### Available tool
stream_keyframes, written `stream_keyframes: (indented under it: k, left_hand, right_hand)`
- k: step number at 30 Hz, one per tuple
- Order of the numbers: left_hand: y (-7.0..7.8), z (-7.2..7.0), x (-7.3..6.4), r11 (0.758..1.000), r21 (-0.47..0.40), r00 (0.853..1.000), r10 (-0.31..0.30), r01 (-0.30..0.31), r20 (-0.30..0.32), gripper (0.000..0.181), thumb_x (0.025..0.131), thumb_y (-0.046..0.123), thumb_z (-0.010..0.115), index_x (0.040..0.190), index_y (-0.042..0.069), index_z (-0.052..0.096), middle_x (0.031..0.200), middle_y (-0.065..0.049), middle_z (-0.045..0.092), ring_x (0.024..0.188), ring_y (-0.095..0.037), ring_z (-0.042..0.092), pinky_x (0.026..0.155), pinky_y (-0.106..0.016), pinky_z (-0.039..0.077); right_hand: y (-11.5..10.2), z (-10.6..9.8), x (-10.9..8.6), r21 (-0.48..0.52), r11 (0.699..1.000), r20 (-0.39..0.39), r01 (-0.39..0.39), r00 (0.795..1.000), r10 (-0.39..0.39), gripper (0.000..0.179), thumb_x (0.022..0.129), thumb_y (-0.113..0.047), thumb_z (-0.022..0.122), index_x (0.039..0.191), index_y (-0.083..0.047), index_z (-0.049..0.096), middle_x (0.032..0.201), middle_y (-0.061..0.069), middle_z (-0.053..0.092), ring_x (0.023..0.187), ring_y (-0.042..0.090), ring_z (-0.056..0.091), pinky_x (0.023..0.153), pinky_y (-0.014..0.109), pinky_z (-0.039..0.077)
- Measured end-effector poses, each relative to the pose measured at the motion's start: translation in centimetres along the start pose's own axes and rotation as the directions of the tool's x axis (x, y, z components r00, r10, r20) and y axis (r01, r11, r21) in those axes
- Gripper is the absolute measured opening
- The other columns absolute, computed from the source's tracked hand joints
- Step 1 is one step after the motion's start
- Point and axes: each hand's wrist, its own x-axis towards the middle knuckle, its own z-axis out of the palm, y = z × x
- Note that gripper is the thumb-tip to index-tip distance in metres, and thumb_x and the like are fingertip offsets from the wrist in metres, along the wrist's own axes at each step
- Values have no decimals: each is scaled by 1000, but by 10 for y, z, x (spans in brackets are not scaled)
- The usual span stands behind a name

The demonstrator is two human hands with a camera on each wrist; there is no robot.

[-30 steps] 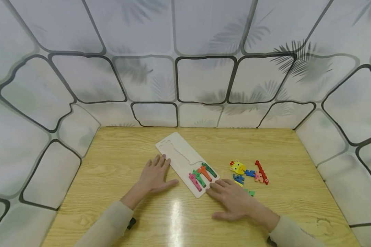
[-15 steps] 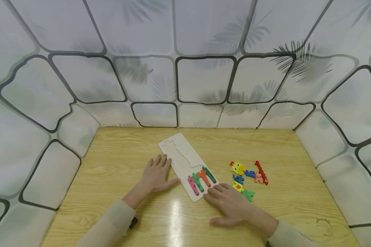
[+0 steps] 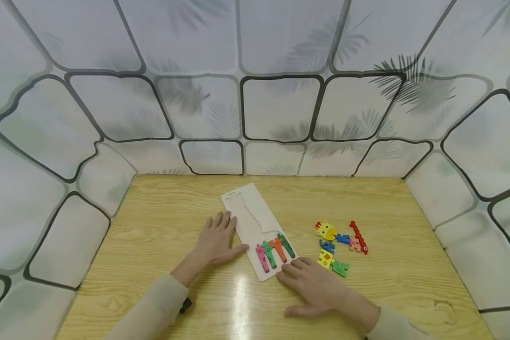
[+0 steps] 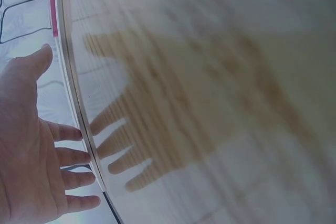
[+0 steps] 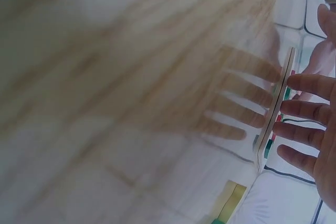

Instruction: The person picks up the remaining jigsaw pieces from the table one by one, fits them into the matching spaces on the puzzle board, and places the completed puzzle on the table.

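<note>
The board (image 3: 261, 208) is turned straighter than a second ago, its recess (image 3: 244, 215) better squared, its left edge and lower-right corner touched by the finger-spread left hand (image 3: 216, 242) and finger-spread right hand (image 3: 312, 283) respectively, loose pieces (image 3: 329, 231) rightward.

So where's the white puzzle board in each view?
Head: white puzzle board, just below picture centre.
Left wrist: its long edge, left of centre, beside the left hand.
Right wrist: its near edge, right of centre, by the right hand.
Shared landmark: wood-grain tabletop.

Stone-patterned walls (image 3: 280, 108) (faintly leafy), glossy wood-grain table (image 3: 178, 198)
</note>
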Motion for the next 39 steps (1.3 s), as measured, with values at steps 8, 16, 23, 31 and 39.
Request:
stream_keyframes:
  k: [8, 16, 23, 31, 39]
  left_hand:
    - [2, 1, 3, 999, 49, 1000, 1, -1, 6, 101, 95, 78, 50, 163, 5, 37, 171, -24, 32, 159, -46, 32, 128, -65, 31]
    - [1, 0, 3, 998, 64, 1000, 13, -14, 16, 101, 95, 77, 51, 163, 4, 37, 171, -24, 33, 159, -45, 33, 127, -65, 32]
    - [0, -1, 3, 997, 77, 1000, 18, -19, 17, 101, 95, 78, 51, 163, 5, 38, 171, -23, 33, 159, -44, 33, 127, -65, 31]
    - [0, -4, 4, 997, 70, 999, 18, -21, 31, 101, 94, 78, 52, 163, 5, 38, 171, -23, 33, 160, -43, 33, 128, -65, 31]
    - [0, -5, 3, 997, 63, 999, 38, -40, 28, 100, 94, 77, 54, 163, 6, 38, 171, -23, 33, 159, -43, 34, 127, -66, 32]
  right_hand:
    - [-3, -1, 0, -11, 1000, -8, 7, 1000, -7, 81, 97, -81, 40, 147, -21, 61, 140, 1, 67, 125, 21, 63, 113, 44, 51]
    - [1, -7, -3, -30, 999, -53, 25, 998, -27, 77, 98, -79, 44, 145, -21, 62, 140, 2, 68, 127, 22, 64, 111, 45, 52]
    - [11, -16, -5, -20, 1000, -66, 18, 998, -19, 73, 97, -76, 51, 142, -20, 65, 140, 3, 69, 127, 23, 65, 109, 45, 54]
    - [29, -22, -2, -31, 1000, -103, 1, 995, -4, 73, 93, -72, 61, 143, -19, 66, 135, 2, 70, 123, 22, 67, 104, 44, 56]
    - [54, -22, 15, -11, 1000, -82, -19, 996, 18, 74, 95, -71, 60, 146, -17, 64, 142, 6, 68, 127, 25, 65, 104, 47, 56]
